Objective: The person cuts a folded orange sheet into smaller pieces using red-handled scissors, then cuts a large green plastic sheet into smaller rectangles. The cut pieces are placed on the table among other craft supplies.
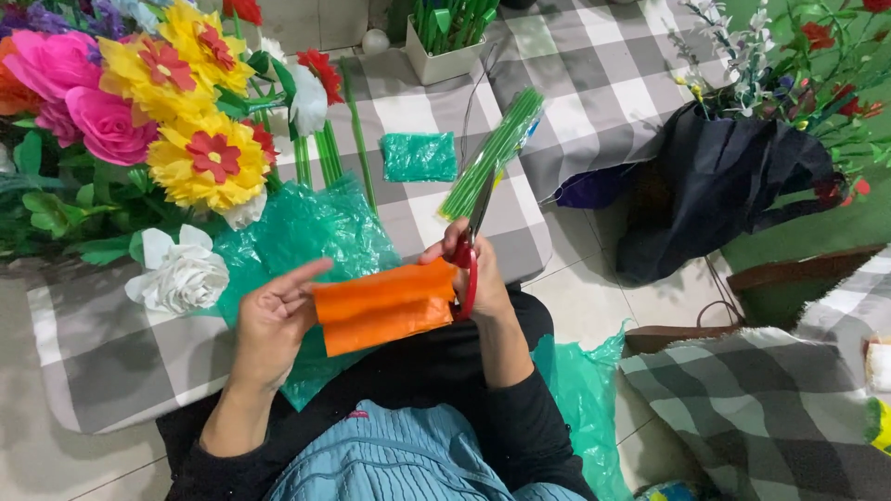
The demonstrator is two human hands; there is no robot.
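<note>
At far left, yellow and pink paper flowers (195, 139) stand above a white paper rose (181, 276) on the checked cloth (93, 353). My left hand (274, 320) pinches the left edge of the folded orange plastic sheet (382, 304), thumb on top, remaining fingers curled beneath. The sheet spans between both hands over green plastic (306, 232). My right hand (478, 274) grips red-handled scissors (471, 250), blades pointing away, closed as far as visible. Beyond lies a bundle of green stems (492, 153).
</note>
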